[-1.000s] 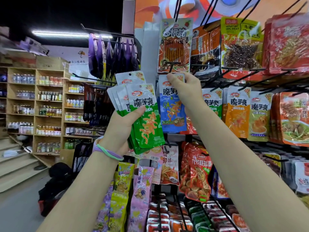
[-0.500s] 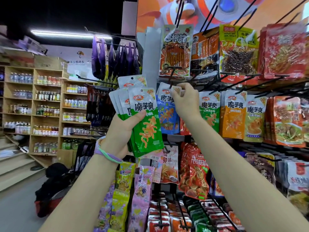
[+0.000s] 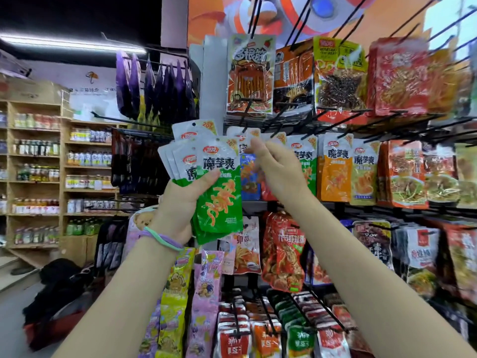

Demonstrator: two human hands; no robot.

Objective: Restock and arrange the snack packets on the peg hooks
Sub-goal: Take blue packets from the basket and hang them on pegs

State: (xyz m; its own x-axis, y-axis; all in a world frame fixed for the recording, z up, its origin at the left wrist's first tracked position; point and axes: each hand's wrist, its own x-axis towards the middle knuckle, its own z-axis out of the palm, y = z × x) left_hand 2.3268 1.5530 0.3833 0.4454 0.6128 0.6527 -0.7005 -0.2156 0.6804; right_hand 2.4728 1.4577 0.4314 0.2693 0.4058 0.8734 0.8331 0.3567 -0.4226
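We face the peg-hook rack (image 3: 335, 120) filling the right of frame. Centre frame, our left hand (image 3: 180, 202) grips a fan of green snack packets (image 3: 219, 197) — our right hand (image 3: 278, 171) pinches a blurred packet top (image 3: 254, 134) beside them.

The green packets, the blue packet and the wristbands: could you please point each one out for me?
green packets (image 3: 219, 200): head view, front packet's printed face.
blue packet (image 3: 249, 174): head view, visible strip of its face.
wristbands (image 3: 161, 239): head view, bands across the left wrist.
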